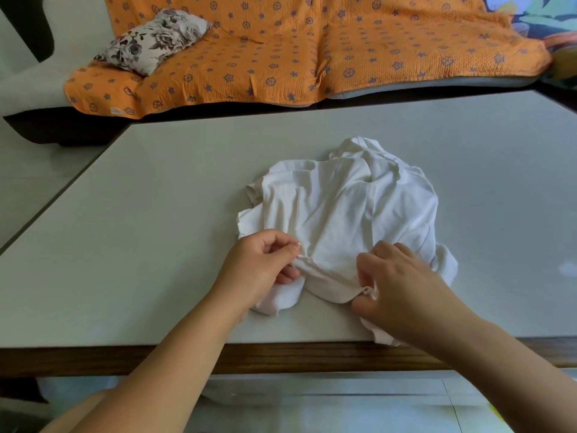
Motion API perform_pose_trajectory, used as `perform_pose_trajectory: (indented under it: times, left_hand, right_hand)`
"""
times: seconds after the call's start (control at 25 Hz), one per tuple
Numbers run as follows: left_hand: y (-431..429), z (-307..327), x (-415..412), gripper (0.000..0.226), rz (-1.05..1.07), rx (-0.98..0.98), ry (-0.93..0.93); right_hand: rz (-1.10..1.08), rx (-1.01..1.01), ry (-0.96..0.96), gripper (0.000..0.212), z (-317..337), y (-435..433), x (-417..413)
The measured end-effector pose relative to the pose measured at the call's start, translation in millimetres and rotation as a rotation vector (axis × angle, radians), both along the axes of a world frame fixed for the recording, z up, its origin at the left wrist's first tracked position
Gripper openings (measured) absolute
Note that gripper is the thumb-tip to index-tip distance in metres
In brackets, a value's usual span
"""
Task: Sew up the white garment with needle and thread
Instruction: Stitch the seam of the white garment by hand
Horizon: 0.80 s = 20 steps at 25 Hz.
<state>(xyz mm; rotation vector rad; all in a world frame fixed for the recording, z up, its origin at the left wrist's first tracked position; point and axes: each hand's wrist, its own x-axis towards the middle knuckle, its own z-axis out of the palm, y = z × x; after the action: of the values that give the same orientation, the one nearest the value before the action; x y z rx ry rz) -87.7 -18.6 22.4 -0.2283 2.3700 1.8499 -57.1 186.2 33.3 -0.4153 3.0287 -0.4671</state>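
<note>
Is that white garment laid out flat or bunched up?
Bunched up: the white garment lies crumpled on the table, left hand and right hand pinching its near hem.

1. The white garment (pixel 343 210) is heaped mid-table (pixel 125 245), the only obstacle there.
2. Open tabletop lies at its 9, 12 and 3 o'clock.
3. At 6 o'clock the left hand (pixel 265 267) and right hand (pixel 402 285) pinch its near hem, blocking that side.

Both hands pinch the hem of the crumpled white garment (pixel 346 204) on the table (pixel 140 229): left hand (pixel 262 264), right hand (pixel 402 285).
</note>
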Motion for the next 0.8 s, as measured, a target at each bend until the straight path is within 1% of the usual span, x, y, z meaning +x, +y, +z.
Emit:
perform_pose_trajectory:
  times: [0.12,0.2,0.28,0.32,0.36,0.44,0.48,0.52,0.56,0.64,0.68,0.8]
  left_hand:
    - [4.2,-1.6,1.6,0.008,-0.051,-0.187,0.063]
    - [6.9,-2.6,1.3,0.009,-0.074,-0.246,0.093]
    - [9.3,-3.7,1.2,0.011,-0.102,-0.273,0.114]
    - [10.8,-4.1,1.4,0.011,-0.115,-0.274,0.120]
    - [12.1,-4.0,1.7,0.011,-0.129,-0.272,0.125]
    - [13.9,-3.5,2.4,0.010,-0.150,-0.259,0.130]
    - [13.9,-3.0,2.4,0.010,-0.152,-0.244,0.127]
    - [12.8,-2.5,2.5,0.009,-0.149,-0.230,0.118]
    - [11.9,-2.2,2.1,0.009,-0.144,-0.220,0.104]
    - [10.6,-1.2,2.3,0.007,-0.136,-0.195,0.068]
    - [10.6,-0.5,2.2,0.007,-0.136,-0.169,0.054]
    - [13.3,-0.7,1.8,0.006,-0.144,-0.019,0.018]
  right_hand:
    - [-0.081,0.065,-0.020,0.020,7.2,20.2,-8.1]
    - [-0.157,0.114,-0.018,0.017,9.9,30.6,-14.1]
    - [-0.179,0.195,-0.013,0.013,11.5,34.1,-15.3]
    - [-0.167,0.215,-0.011,0.020,10.5,33.0,-13.9]
    - [-0.137,0.196,0.009,0.032,9.1,29.6,-10.4]
    - [-0.059,0.011,0.106,0.055,5.7,14.3,-1.5]
    - [-0.025,-0.079,0.158,0.060,-0.3,4.7,2.4]
    - [-0.006,-0.120,0.198,0.060,-8.8,-5.2,4.7]
    - [0.002,-0.127,0.235,0.053,-19.6,-11.4,3.0]
    - [-0.035,-0.123,0.274,0.025,-34.3,-13.8,-6.6]
    - [-0.064,-0.120,0.261,0.016,-35.0,-12.5,-10.4]
    - [-0.087,-0.083,0.210,0.017,-35.6,-9.3,-16.3]
